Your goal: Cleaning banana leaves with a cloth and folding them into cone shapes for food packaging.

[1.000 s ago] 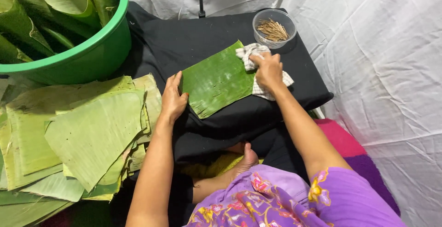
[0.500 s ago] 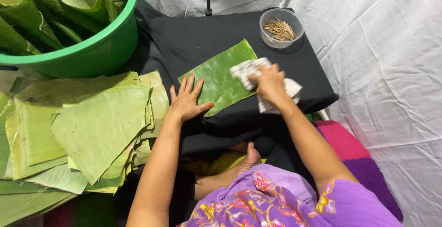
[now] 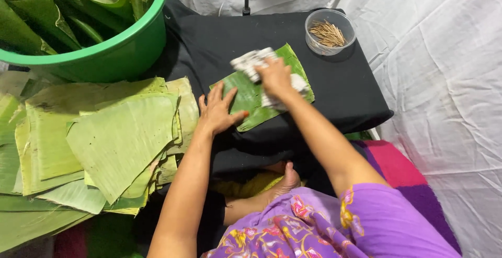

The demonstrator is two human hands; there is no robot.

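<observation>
Wiping step by the look of it: left hand (image 3: 217, 112) lies flat, fingers spread, pinning the near edge of the banana leaf (image 3: 250, 98) on the black surface (image 3: 340, 88); right hand (image 3: 275, 77) clutches a white cloth (image 3: 252, 59) on it. Next stroke needs the leaf kept pinned. Bowl of sticks (image 3: 329, 30) sits beyond

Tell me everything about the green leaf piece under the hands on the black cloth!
The banana leaf piece is bright green, roughly rectangular, with fine ribs running along it. It lies flat and slanted on the black cloth. The left hand presses its lower left edge with spread fingers. The right hand holds a white rag on its upper part, covering much of it. Its near corner reaches the cloth's front edge.
</observation>
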